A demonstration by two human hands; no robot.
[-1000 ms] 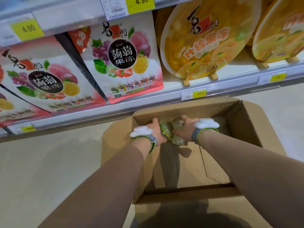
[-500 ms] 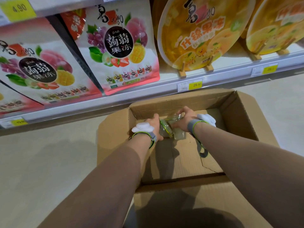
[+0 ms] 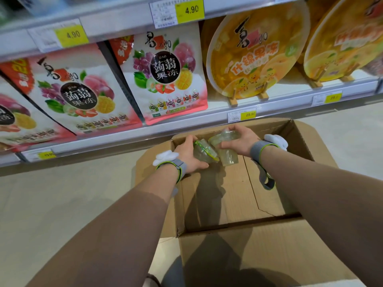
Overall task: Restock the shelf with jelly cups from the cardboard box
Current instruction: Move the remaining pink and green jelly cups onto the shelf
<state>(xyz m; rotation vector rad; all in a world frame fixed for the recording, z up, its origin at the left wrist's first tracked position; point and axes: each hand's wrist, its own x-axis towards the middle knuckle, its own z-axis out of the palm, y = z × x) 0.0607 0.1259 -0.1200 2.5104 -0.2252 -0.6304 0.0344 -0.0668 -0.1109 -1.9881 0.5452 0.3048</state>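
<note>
Your left hand [image 3: 189, 154] and right hand [image 3: 238, 139] each clasp jelly cups [image 3: 224, 148] above the cardboard box [image 3: 290, 255]; keep both grips snug lifting toward the shelf [image 3: 290, 104] ahead.

shop | shelf [image 3: 186, 126] price tags [image 3: 189, 10] | stocked snack bags [image 3: 165, 79]

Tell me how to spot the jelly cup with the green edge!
Find the open cardboard box on the floor below the shelf. Two hands reach into its far end, each holding a clear cup. Yours is in the left hand: the jelly cup tipped sideways, showing a green-rimmed lid, unlike the other cup.
</note>
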